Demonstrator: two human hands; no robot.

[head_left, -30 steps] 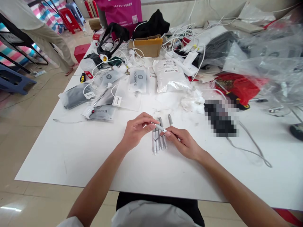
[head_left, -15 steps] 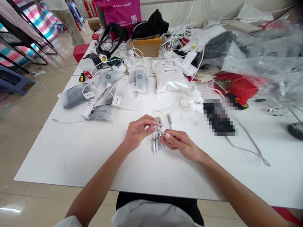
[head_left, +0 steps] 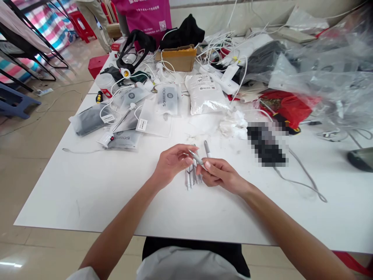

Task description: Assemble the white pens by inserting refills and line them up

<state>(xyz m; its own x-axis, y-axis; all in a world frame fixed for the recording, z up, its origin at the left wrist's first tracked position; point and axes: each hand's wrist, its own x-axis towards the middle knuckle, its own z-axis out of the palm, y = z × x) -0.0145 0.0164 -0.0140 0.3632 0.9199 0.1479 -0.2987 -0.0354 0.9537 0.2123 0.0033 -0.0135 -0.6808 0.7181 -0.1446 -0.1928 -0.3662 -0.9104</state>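
Silver-tipped pen (head_left: pixel 197 158), in the head view, is held above the middle of the white table (head_left: pixel 87 194), pinched by the right hand (head_left: pixel 222 175). The left hand (head_left: pixel 170 165) curves loosely about its tip; whether it touches, I cannot tell. A slack right pinch could drop it among the loose pens (head_left: pixel 189 179) beneath.

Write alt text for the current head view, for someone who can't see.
A person's right hand holds a slim grey pen, the left hand near its tip, above similar pens on a white table. Behind are frosted plastic packets and a brown cardboard box.
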